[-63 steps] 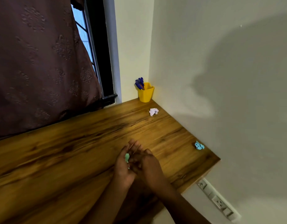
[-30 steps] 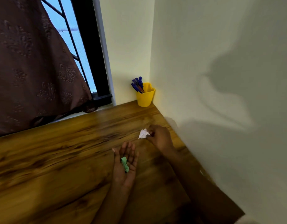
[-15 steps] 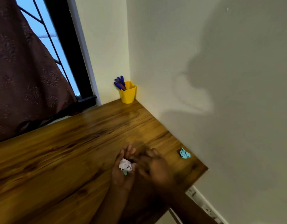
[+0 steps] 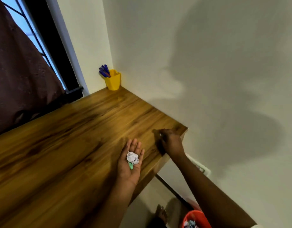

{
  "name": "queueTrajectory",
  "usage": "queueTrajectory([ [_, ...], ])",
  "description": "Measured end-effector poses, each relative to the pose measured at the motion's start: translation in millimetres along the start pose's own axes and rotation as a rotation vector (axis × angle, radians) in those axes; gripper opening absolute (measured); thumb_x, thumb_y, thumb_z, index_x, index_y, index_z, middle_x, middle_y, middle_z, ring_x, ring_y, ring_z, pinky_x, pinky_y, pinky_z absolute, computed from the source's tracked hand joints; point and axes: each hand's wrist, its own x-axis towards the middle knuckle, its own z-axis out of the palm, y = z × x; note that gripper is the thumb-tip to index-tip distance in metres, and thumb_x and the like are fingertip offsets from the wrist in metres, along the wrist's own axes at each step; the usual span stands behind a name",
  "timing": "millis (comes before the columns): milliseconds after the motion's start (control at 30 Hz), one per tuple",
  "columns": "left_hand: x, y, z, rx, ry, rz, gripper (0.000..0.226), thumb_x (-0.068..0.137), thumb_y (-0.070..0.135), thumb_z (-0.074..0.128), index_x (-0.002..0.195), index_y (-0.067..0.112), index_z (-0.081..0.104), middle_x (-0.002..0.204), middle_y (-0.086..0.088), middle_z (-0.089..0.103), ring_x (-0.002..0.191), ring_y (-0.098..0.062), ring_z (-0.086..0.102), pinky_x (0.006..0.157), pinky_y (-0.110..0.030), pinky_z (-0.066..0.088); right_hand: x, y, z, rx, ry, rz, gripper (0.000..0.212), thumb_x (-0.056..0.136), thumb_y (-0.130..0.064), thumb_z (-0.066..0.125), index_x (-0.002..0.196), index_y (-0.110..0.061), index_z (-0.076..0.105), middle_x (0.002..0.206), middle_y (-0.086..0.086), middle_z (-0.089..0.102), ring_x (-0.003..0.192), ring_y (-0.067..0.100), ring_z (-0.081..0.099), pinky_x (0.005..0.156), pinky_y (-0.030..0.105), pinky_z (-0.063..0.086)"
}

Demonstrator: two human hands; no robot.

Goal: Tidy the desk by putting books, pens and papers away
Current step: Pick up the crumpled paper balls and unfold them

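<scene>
Just now the person's left hand (image 4: 131,162) lies palm up over the wooden bench (image 4: 72,139), near its front right edge, fingers (image 4: 135,145) straight and close together, not closed round anything. In that palm sits a crumpled white paper ball (image 4: 132,157), and a small green scrap (image 4: 131,166) pokes out from under it toward the wrist. The right hand (image 4: 171,141) is down on the bench at the right-hand corner, close to the wall, knuckles up and fingers (image 4: 159,132) curled toward the wood; it is blurred, and I cannot tell whether they pinch anything. The two hands are near each other but apart. Far back, in the corner where the walls meet, a yellow cup (image 4: 112,81) stands upright with blue pens (image 4: 105,72) leaning out toward the window (image 4: 15,18). A dark curtain (image 4: 18,76) hangs on the left, its hem reaching the back of the bench. Below the bench edge, on the floor, a red bin (image 4: 197,217) holds paper scraps, and a bare foot (image 4: 161,213) stands beside it. A wall socket (image 4: 198,167) shows behind the right forearm.
</scene>
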Motion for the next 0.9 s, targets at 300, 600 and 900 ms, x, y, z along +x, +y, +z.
queueTrajectory([
  [300, -52.2, -123.8, -31.9, 0.414, -0.116, -0.25, 0.049, 0.074, 0.043, 0.069, 0.115, 0.015, 0.066, 0.114, -0.003, 0.069, 0.109, -0.017, 0.063, 0.092, -0.034, 0.049, -199.8, -48.1, -38.3, 1.223, 0.373, 0.57, 0.022, 0.09, -0.004, 0.053, 0.099, -0.016, 0.068, 0.102, -0.007, 0.072, 0.098, 0.005, 0.066, 0.083, 0.019, 0.053],
  [600, -99.5, -266.9, -84.1, 0.688, 0.076, -0.575, 0.044, 0.095, 0.046, 0.042, 0.115, 0.013, 0.064, 0.105, -0.005, 0.072, 0.1, -0.021, 0.066, 0.086, -0.035, 0.049, -297.4, 79.3, -13.5, 1.33, 0.624, 1.117, 0.02, 0.093, -0.005, 0.049, 0.096, -0.016, 0.066, 0.111, 0.005, 0.065, 0.105, 0.02, 0.061, 0.078, 0.023, 0.054],
  [900, -36.4, -417.2, -164.1, 0.983, 0.186, -0.654, 0.081, 0.078, 0.075, 0.039, 0.127, 0.013, 0.056, 0.121, -0.018, 0.063, 0.112, -0.033, 0.059, 0.099, -0.047, 0.046, -324.9, 258.6, 41.5, 1.247, 0.432, 1.36, 0.034, 0.099, -0.027, 0.042, 0.124, -0.009, 0.056, 0.12, 0.012, 0.062, 0.102, 0.022, 0.06, 0.077, 0.025, 0.049],
])
